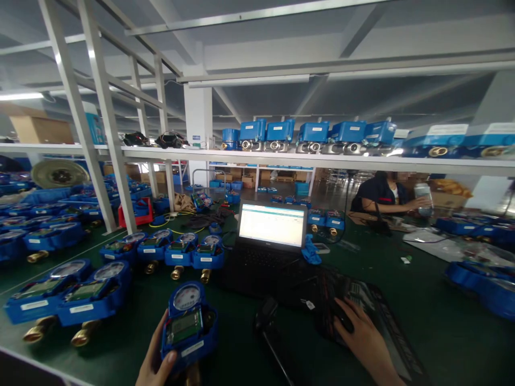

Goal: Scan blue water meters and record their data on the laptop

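My left hand [157, 351] grips the left side of a blue water meter [189, 321], thumb on its front edge. The meter has a round dial, a green circuit board with a grey display, and a brass pipe end pointing toward me. On a dark patterned mouse pad [378, 316], my right hand [362, 332] is curved over a black computer mouse [343, 317]. Between the two hands lies a black handheld scanner [269, 327]. Behind it stands an open laptop [271, 228] with a bright window on its screen.
Several more blue meters [94, 289] stand to the left in rows. A blue glove [311, 249] lies right of the laptop. Overhead runs a white shelf [281, 156] bearing boxed meters, held by metal posts. Across the table a person [380, 195] holds a clear bottle [422, 198].
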A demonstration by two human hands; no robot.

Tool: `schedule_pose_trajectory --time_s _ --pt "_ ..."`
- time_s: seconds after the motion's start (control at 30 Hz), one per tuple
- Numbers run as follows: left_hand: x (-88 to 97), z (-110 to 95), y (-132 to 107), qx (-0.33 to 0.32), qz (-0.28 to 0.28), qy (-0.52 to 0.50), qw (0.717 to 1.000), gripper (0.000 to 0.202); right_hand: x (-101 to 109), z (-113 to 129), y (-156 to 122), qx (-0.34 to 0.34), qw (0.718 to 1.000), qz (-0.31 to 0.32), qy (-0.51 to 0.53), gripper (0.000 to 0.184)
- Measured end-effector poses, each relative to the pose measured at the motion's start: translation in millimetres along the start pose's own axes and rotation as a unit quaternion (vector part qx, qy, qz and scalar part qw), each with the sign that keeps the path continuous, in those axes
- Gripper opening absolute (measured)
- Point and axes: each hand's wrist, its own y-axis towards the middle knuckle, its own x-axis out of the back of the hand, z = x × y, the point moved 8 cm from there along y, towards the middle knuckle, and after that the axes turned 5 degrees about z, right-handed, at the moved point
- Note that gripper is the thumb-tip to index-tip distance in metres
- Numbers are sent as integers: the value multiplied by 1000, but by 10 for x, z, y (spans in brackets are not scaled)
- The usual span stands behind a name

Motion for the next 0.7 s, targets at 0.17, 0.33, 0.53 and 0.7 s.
schedule_pose_trajectory --time_s 0.17,0.33,0.53,0.7 --pt "4 8 -28 22 1 16 1000 106 14 41 -10 -29 999 22 -24 50" --pt "47 35 -41 29 -29 5 999 111 2 47 -20 -16 999 29 -14 49" --pt "101 102 -31 47 -41 33 997 111 -25 49 -34 12 1000 14 -4 46" --pt "63 73 -33 30 -26 14 999 111 0 85 -30 23 1000 2 -2 45"
